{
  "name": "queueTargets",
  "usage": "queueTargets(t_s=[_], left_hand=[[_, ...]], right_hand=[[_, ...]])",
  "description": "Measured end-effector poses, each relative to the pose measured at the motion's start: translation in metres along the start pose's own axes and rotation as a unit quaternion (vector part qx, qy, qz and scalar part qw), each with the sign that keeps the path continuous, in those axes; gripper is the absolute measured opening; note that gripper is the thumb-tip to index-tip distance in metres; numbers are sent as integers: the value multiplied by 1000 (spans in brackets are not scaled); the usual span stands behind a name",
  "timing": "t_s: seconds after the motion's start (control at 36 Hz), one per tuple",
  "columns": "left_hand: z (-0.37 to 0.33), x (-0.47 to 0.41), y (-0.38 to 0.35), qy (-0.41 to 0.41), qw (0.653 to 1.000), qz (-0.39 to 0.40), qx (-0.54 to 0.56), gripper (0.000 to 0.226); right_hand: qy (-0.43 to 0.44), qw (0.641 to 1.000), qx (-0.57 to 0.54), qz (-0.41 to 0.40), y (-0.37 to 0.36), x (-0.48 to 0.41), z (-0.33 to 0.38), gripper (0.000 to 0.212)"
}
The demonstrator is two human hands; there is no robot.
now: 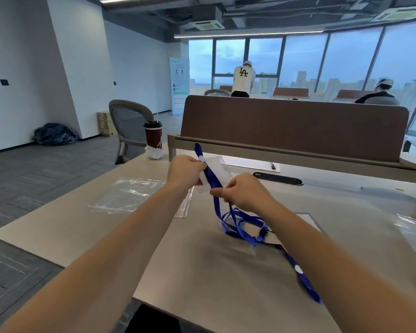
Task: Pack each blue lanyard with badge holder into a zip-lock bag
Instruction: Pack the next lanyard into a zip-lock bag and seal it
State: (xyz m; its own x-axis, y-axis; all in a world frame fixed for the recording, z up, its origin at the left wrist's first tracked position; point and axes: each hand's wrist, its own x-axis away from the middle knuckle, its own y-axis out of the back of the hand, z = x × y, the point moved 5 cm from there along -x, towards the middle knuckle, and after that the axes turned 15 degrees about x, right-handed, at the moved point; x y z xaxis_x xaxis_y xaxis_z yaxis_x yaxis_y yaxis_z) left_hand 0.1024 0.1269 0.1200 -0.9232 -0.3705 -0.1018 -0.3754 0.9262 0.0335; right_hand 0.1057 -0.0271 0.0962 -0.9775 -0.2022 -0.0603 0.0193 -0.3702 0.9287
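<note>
1. You're in an open-plan office: your pale beige laminate desk [58, 224] meets a brown fabric divider panel [293, 126], with similar desks behind it.
2. A grey mesh-backed swivel chair [130, 121] stands on grey carpet tiles [34, 176].
3. Tall glass windows [305, 58] overlook city towers, and a white ceiling air-conditioning cassette [207, 25] sits among exposed ducts.
4. A person in a white shirt [244, 78] stands at the far desks.

Black letters "LA" stand on the back of a person's white shirt [243, 79]; the banner [179, 85] print is too small to read.
</note>
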Motion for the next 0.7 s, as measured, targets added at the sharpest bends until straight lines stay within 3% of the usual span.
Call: queueTargets(t_s=[0.17, 0.25, 0.39, 0.58, 0.7], left_hand=[[-1, -3, 7, 38, 994, 5, 97, 3], [-3, -7, 14, 64, 989, 19, 130, 16], [-8, -9, 24, 103, 967, 97, 212, 14], [-3, -3, 34, 125, 938, 230, 226, 19], [-4, 9, 25, 132, 927, 290, 195, 14]], right_hand=[[12, 981, -176, 79, -23, 0, -3, 20], [31, 952, -285, 106, -27, 2, -8, 15], [60, 876, -444, 182, -28, 6, -18, 22], [119, 825, -497, 241, -18, 3, -32, 15], [140, 842, -449, 264, -5, -2, -31, 14]])
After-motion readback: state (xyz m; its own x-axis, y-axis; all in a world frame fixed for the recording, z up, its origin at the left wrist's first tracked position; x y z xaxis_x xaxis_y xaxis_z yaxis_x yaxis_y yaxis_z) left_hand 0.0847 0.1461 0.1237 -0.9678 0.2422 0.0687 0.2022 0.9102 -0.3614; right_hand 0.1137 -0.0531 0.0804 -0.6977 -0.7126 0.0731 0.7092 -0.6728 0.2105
